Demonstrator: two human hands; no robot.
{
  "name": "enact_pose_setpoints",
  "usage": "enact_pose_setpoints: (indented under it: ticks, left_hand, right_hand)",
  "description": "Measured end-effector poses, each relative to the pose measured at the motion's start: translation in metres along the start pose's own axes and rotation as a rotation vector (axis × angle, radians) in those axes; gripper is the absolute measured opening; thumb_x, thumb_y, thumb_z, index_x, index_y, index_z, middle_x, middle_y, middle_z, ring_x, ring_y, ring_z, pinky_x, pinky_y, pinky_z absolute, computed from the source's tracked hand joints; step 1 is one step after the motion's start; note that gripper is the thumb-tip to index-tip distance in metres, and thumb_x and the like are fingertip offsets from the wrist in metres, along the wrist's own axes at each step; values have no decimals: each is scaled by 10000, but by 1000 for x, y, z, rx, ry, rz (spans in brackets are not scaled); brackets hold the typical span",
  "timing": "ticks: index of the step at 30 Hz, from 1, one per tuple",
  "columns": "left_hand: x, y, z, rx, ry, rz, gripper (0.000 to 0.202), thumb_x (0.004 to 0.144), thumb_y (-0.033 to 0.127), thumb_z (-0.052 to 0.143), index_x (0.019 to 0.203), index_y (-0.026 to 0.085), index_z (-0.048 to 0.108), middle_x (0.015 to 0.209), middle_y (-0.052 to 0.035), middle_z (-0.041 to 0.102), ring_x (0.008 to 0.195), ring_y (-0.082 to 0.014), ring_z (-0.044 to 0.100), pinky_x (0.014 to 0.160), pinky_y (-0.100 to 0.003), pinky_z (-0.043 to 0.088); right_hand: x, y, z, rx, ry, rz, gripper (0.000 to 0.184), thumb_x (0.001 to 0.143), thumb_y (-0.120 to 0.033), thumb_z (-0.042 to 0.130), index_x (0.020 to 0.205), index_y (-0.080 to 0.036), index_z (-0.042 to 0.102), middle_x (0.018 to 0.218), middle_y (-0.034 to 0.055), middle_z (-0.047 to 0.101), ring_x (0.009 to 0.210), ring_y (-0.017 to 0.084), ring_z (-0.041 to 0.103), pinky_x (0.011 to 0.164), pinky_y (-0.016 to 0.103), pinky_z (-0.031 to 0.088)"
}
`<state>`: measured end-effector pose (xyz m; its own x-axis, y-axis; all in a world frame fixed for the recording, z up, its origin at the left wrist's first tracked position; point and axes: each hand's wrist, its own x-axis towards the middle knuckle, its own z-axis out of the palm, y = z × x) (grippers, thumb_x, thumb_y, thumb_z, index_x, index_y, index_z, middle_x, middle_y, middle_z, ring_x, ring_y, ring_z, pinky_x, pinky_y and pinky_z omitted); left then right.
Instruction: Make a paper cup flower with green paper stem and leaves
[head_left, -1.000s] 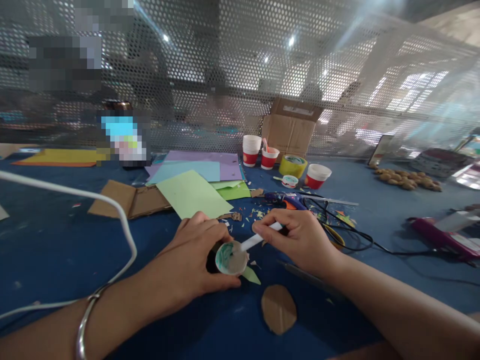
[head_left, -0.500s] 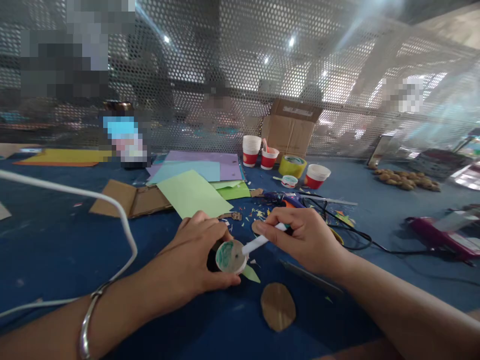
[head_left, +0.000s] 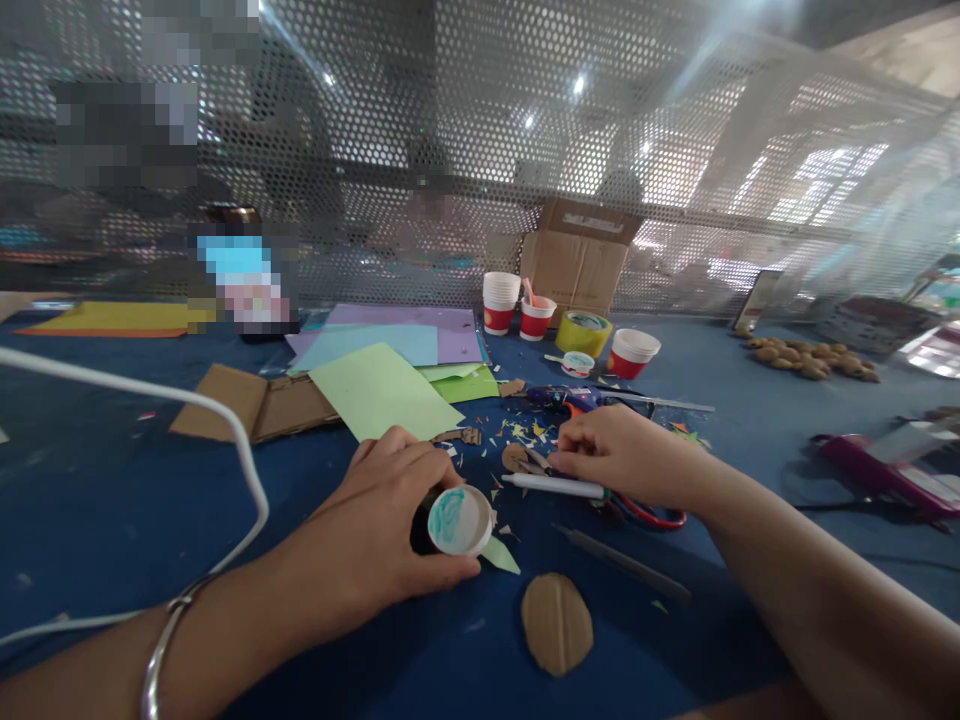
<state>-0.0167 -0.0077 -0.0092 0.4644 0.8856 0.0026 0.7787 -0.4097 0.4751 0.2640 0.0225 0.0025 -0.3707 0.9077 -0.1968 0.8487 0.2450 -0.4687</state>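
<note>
My left hand [head_left: 397, 510] is curled around a small paper cup [head_left: 471, 520], thumb at the near side and fingers at the far side. The cup's pale round face is partly coloured teal and is turned up toward me. Fingers bent together, my right hand [head_left: 615, 450] grips a pair of scissors [head_left: 654, 516] with red handles near their middle, the blades pointing left. Just in front of that hand lies a white marker [head_left: 551, 484]. A cardboard oval [head_left: 556, 622] and a thin grey tool [head_left: 630, 562] rest on the blue table nearby.
Coloured paper sheets [head_left: 386, 390] and folded cardboard [head_left: 221, 400] lie at left. Paper cups [head_left: 500, 305], yellow tape [head_left: 582, 335] and a blue glue gun [head_left: 562, 397] are farther back. A white cable [head_left: 244, 450] crosses the left; a purple glue gun [head_left: 877, 475] sits right.
My right hand has let go of the marker, which now lies on the table, and has closed on the scissors. My left hand still holds the cup in nearly the same place.
</note>
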Motion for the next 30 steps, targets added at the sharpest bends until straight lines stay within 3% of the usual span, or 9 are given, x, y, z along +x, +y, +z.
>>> enact_pose_setpoints:
  ticks: [5,11,14,20,26,30]
  left_hand:
    - [-1,-2,1,-4,5,1,390,712,390,893,1009,248,683,1068,-18,633,1098,-290,505,955,-413,394]
    - [-1,-1,0,-5,7,12,396,711,435,889,990,242,685,1056,-19,637,1086,-287,517,943,-407,399]
    - [-1,-1,-1,0,11,30,390,712,458,886,965,236,688,1044,-20,642,1070,-286,521,940,-408,395]
    - [-4,-1,-1,-2,19,63,374,731,428,876,998,243,691,1065,-21,646,1079,-285,502,961,-426,377]
    - [-5,-1,-2,-5,-7,60,391,734,451,876,1016,252,692,1089,-18,647,1088,-287,500,967,-428,374]
    - [-4,-2,-2,-9,1,71,421,718,459,888,1026,249,692,1089,-28,642,1081,-286,506,947,-410,392]
  right_hand:
    - [-1,1,0,63,142,5,303,958,-410,593,756,-193,655,619,-9,684,523,131,622,546,256,428]
    - [7,21,-12,243,598,47,288,900,-469,630,829,-195,682,637,7,668,520,147,620,539,271,472]
    - [13,32,-21,244,693,116,213,870,-394,640,834,-190,690,676,17,688,544,151,642,568,277,499]
    - [15,48,-35,226,728,175,168,885,-336,610,907,-191,691,758,28,724,576,150,670,561,259,506]
    - [15,68,-37,117,598,243,107,864,-249,624,813,-192,699,661,8,704,542,147,663,550,250,482]
    - [21,65,-41,38,529,251,129,874,-249,619,788,-188,694,661,3,711,568,148,688,565,241,488]
